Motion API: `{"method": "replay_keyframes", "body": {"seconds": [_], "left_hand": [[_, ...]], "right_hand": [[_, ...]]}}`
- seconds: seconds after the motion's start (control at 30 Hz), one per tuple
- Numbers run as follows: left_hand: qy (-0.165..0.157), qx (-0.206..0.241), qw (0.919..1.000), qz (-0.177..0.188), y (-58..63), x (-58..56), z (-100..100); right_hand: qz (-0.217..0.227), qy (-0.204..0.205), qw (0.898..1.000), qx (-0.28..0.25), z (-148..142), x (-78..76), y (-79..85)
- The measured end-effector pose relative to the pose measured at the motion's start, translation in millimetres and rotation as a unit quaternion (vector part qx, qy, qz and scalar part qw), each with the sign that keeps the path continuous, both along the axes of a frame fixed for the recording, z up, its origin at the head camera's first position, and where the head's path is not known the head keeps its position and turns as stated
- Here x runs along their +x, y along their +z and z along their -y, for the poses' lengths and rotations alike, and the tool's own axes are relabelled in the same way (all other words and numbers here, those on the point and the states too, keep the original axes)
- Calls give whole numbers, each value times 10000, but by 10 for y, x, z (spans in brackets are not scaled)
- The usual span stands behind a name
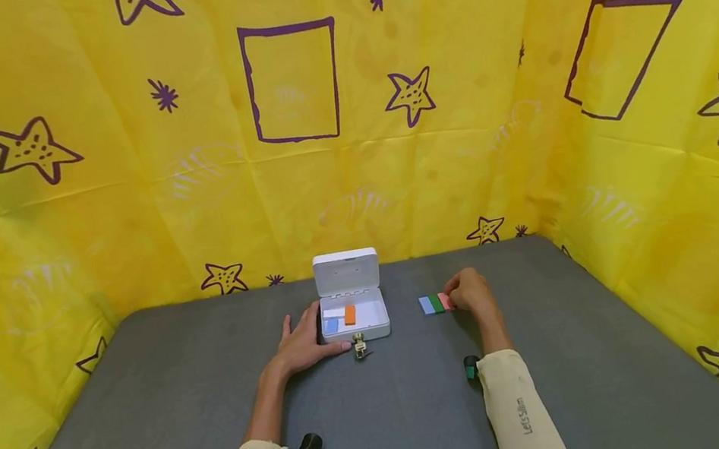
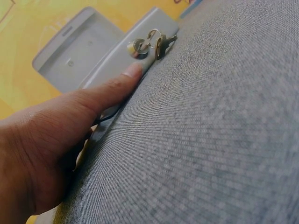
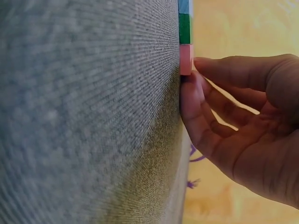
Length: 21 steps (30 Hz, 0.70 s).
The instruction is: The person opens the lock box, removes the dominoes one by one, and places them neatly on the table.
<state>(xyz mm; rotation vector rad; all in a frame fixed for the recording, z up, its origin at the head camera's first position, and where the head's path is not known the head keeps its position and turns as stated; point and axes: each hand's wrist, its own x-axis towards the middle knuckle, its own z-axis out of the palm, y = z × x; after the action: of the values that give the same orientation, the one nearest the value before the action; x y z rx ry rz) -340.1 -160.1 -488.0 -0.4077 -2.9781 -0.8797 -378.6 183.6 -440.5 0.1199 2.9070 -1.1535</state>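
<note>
A small white cash box (image 1: 383,321) stands with its lid raised. Inside lie an orange block (image 1: 349,315) and a light blue block (image 1: 331,326). Keys (image 2: 161,45) hang from the lock on its front. My left hand (image 1: 299,346) rests against the box's left side, its straight thumb along the front just short of the lock. To the right, blue (image 1: 426,305), green (image 1: 436,303) and pink (image 3: 185,59) blocks lie side by side on the table. My right hand (image 1: 472,291) pinches the pink one at its outer end, thumb over its top and a fingertip at its edge.
The grey cloth-covered table (image 1: 387,420) reaches back to a yellow curtain (image 1: 227,212) with purple drawings, which also encloses both sides. The raised lid (image 1: 346,272) stands close to the rear curtain.
</note>
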Motion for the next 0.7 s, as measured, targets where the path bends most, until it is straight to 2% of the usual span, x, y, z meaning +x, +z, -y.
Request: {"method": "replay_keyframes", "body": {"seconds": [0.4,0.7], "left_hand": [[-6,21,10000,36,24,10,-6],[-29,39,10000,-6,47,14,-6]], "right_hand": [[-316,312,9989,175,-6,12,13],[-222,420,9986,241,-7,2,36]]}}
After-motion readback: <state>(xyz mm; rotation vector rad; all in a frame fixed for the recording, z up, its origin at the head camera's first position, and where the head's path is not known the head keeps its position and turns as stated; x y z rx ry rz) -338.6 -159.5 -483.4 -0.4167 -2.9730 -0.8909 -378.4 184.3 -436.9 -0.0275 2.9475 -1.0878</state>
